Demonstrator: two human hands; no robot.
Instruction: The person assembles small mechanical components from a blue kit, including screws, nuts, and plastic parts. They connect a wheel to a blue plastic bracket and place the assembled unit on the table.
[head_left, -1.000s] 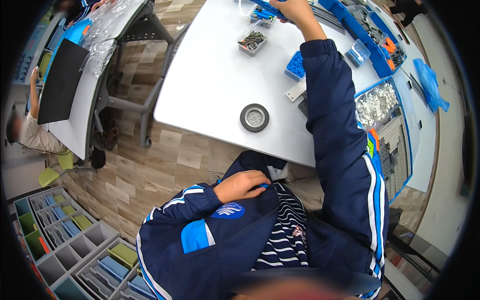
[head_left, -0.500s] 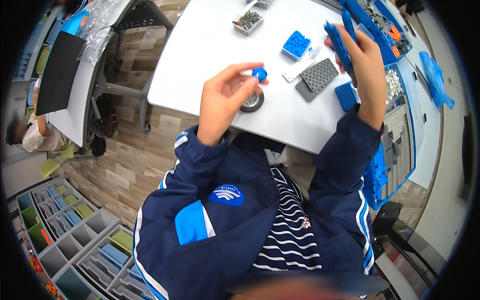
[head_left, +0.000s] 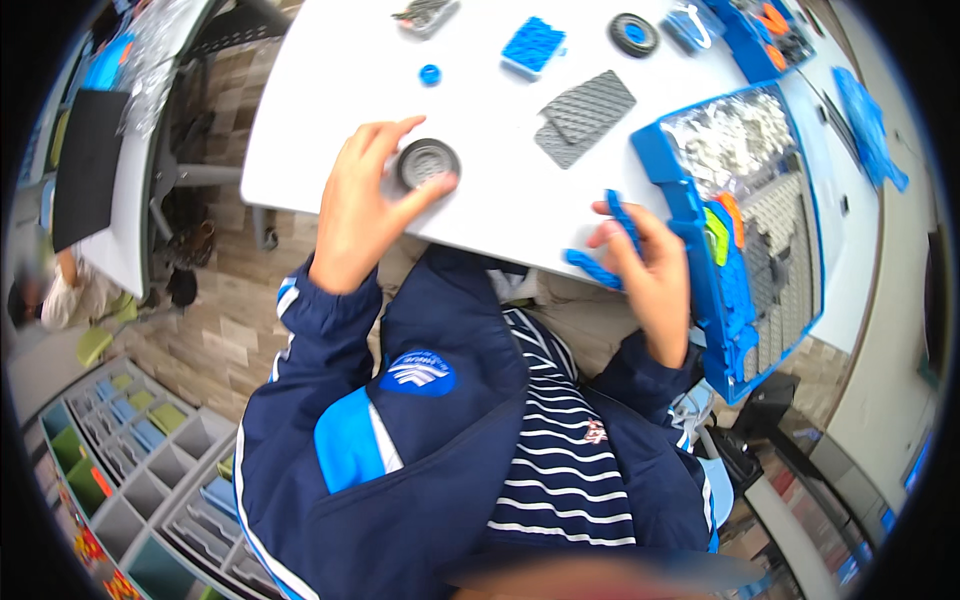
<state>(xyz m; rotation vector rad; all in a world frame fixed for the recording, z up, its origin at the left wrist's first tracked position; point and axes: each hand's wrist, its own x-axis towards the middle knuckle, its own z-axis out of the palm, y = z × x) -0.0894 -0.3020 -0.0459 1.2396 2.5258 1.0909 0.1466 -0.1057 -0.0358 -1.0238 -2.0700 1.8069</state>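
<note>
A black-tyred wheel with a grey hub (head_left: 428,165) lies on the white table near its front edge. Around it my left hand (head_left: 365,190) is spread, thumb over the near rim and index finger stretched past the far side. A small blue round piece (head_left: 430,75) rests on the table beyond that wheel. My right hand (head_left: 650,260) grips a blue two-armed, plier-like tool (head_left: 594,268) by the table's front edge, its arms spread apart. Fingers partly cover the tool, so its exact kind is unclear.
Overlapping dark grey plates (head_left: 585,118) lie mid-table, with a box of blue pegs (head_left: 534,46) behind. A second wheel with a blue centre (head_left: 634,35) lies farther right. An opened blue parts case (head_left: 715,250) borders my right hand. A tray of metal-coloured parts (head_left: 428,16) sits far left.
My left hand has let go of the small blue piece and moved to the wheel. My right hand has come down and nearer with the blue tool, whose arms now spread wide.
</note>
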